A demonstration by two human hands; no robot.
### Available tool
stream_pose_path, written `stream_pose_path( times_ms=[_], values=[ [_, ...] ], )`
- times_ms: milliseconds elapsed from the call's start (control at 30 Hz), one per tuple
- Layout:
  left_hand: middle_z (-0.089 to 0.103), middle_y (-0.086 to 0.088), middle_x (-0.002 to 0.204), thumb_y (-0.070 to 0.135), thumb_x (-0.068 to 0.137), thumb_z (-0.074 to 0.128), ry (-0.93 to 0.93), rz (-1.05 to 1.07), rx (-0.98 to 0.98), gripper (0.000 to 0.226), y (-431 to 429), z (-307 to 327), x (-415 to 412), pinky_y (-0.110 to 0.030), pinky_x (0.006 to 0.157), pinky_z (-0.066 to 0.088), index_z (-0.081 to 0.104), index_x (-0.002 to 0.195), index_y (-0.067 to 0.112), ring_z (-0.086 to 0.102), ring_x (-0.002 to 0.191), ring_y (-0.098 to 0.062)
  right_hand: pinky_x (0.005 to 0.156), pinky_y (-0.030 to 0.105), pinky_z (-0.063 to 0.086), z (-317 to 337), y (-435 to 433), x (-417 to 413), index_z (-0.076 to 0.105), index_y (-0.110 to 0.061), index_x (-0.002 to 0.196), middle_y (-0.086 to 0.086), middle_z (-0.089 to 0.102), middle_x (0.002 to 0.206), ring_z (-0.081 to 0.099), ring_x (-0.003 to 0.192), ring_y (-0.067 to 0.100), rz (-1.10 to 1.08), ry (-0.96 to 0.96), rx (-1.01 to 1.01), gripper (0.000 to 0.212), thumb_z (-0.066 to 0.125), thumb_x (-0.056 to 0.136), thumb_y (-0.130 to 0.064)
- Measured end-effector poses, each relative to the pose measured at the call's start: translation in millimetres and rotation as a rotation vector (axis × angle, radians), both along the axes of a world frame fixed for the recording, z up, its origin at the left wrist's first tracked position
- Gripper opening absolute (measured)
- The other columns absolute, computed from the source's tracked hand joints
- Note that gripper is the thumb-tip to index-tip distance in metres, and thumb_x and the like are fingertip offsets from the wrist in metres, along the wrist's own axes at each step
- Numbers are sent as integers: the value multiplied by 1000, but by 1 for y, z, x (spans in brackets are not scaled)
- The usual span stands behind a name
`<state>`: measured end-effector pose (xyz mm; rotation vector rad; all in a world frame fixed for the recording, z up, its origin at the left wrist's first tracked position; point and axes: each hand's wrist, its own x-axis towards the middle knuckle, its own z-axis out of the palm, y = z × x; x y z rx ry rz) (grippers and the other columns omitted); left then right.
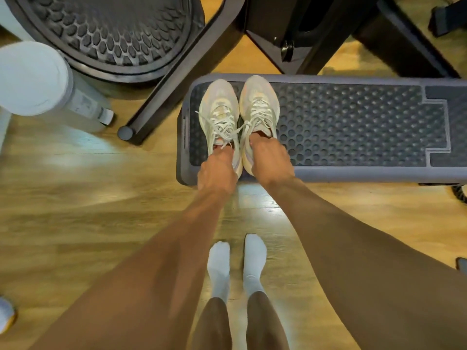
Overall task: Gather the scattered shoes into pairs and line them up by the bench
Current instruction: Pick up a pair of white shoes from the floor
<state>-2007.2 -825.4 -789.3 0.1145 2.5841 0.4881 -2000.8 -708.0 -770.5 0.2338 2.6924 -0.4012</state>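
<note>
Shoes (219, 117) of one pale, laced pair stand on the left end of a grey platform (328, 174) with a dimpled top, which lies on a wood floor (75, 198). Beyond it on the left are a round black disc (113, 29) with a honeycomb pattern, a dark slanting leg (177, 79) and a white cylinder (32, 77). Both bare forearms reach straight out and down from the bottom corners, drawing closer together toward the platform's near edge. The two shoes are side by side, touching or nearly so, toes pointing away from the person and heels at the near rim. The left hand (214, 170) is knuckles up, its fingers curled down into the heel opening of the left shoe (218, 104) and gripping the collar. The right hand (271, 157) grips the right shoe (260, 97) the same way, fingertips tucked inside the opening just behind the tongue. Loose laces cross between the two shoes. Below the hands, two feet in white socks (218, 263) stand close together on the floor, well short of the platform.
</note>
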Motion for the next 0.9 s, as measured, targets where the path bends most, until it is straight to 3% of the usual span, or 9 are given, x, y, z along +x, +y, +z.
stream_pose_path(
  times_ms=[100,200,433,900],
  values=[
    [60,-12,104,5,81,61,26,27,11,23,1,-2,0,-39,67,44,53,102,12,61,90,-36,67,38,36,-2,1,-2,48,-2,110,19,59,104,54,101,37,38,13,-7,32,53,81,8],
    [59,-13,111,3,81,62,39,35,30,33,-3,-2,-5,-45,77,49,55,112,11,60,98,-38,66,39,37,-3,1,-4,49,-3,110,18,59,102,55,98,37,44,55,-21,35,56,78,10],
    [57,-11,118,1,86,57,29,24,19,30,-7,-6,-10,-49,87,51,53,113,12,59,102,-37,64,38,36,-8,-6,-1,48,-5,107,19,60,96,57,93,38,39,99,-40,32,56,79,9],
    [43,-11,138,9,91,59,-59,-16,-128,46,-8,-13,-10,-45,93,47,42,134,10,52,116,-36,70,37,36,-8,-5,-2,45,-2,123,20,60,115,58,106,38,68,-106,79,34,50,90,0]
  ],
)
